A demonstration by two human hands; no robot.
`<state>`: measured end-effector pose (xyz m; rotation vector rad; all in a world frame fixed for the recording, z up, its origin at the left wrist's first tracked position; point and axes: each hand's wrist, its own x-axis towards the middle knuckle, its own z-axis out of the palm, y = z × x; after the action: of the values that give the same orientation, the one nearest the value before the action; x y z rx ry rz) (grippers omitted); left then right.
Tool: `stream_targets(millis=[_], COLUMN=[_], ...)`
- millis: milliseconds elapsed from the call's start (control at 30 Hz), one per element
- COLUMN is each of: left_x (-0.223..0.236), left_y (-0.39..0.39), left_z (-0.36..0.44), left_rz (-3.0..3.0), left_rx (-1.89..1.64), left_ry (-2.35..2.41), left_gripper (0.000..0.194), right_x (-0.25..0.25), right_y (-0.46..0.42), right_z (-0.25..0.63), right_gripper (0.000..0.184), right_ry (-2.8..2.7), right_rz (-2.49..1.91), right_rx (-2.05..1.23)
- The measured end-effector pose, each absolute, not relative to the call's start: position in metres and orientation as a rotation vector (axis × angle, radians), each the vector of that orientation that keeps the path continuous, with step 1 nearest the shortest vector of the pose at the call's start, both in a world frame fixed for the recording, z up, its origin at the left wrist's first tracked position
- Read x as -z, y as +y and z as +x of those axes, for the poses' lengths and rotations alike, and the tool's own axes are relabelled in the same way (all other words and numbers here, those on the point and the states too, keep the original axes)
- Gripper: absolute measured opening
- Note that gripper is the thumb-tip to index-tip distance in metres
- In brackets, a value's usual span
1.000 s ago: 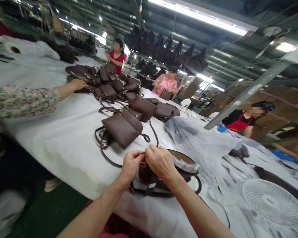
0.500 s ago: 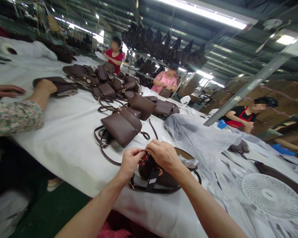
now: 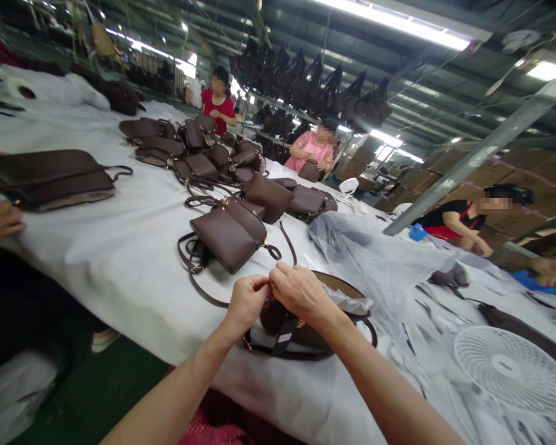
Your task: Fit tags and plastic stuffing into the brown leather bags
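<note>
My left hand (image 3: 248, 303) and my right hand (image 3: 299, 289) meet fingertip to fingertip above a dark brown handbag (image 3: 301, 337). Both are closed in a pinch; whatever lies between the fingers is hidden. The bag lies near the table's front edge with its top open, and clear plastic (image 3: 347, 301) shows inside. A black tag (image 3: 285, 337) with a white label hangs at its front, and its strap curves around it. Just beyond my hands rests another brown handbag (image 3: 229, 238), its strap looped to the left.
White sheeting covers the table (image 3: 134, 278). Brown bags (image 3: 199, 167) are heaped farther back. Clear plastic sheeting (image 3: 361, 253) lies to the right, near a white fan (image 3: 509, 368). At left, a co-worker's hand (image 3: 0, 224) is by a bag (image 3: 50, 176). A metal post (image 3: 467, 167) slants at right.
My hands stay together over the bag, with the left fingers drawn in closer. At left, the co-worker's arm has pulled back and the bag there has shifted left and nearer.
</note>
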<state>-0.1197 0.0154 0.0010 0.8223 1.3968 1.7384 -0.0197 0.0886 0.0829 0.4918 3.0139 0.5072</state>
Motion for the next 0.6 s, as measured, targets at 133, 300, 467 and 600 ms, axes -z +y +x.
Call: stream_targets(millis=[133,300,467,600], left_x=[-0.003,-0.004,-0.003,-0.003], left_y=[0.018,0.019,0.016,0.015], left_z=[-0.122,-0.122,-0.121,-0.121], left_rz=[0.728,0.714,0.791,0.818], left_rx=[-1.732,-1.724,-1.720,-1.694], left_ry=[1.321,1.327,1.395,1.420], left_gripper=[0.018,0.017,0.017,0.017], right_x=[-0.083,-0.082,-0.084,-0.083], right_y=[0.097,0.101,0.094,0.091], right_z=[-0.015,-0.014,-0.020,-0.021], right_gripper=[0.016,0.016,0.021,0.023], right_ry=[3.065,3.022,2.947,2.937], right_rz=[0.522,0.524,0.483,0.452], right_rx=[-0.319,-0.349,-0.499,-0.541])
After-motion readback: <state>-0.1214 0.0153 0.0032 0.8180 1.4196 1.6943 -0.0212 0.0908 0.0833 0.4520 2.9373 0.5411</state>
